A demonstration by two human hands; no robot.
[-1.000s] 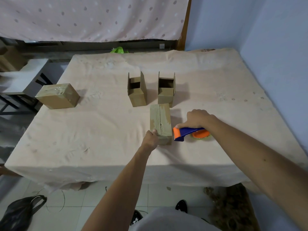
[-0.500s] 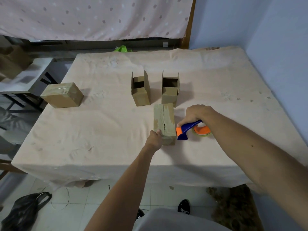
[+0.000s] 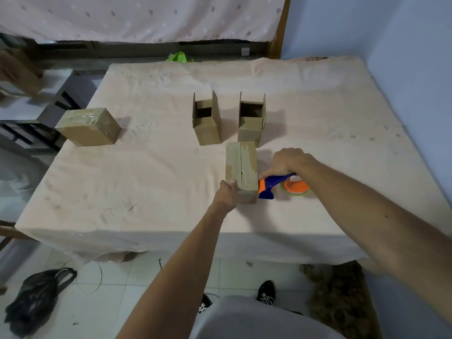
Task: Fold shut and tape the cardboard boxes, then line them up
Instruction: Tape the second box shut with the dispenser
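The room is a bit dim, and the light is soft. It comes from the left, so the left open box (image 3: pixel 206 129) and the right open box (image 3: pixel 250 133) drop grey shadows to the right on the table (image 3: pixel 146 182). Tape on the shut box (image 3: pixel 89 127) shines a little. The table's edges bend, and the far left looks smeared.

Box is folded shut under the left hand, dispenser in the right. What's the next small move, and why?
Probably lift the tape dispenser onto the near end of the box and start a strip along its centre seam. The left hand steadies that end, the right hand grips the dispenser beside it, and the seam shows as a dark gap.
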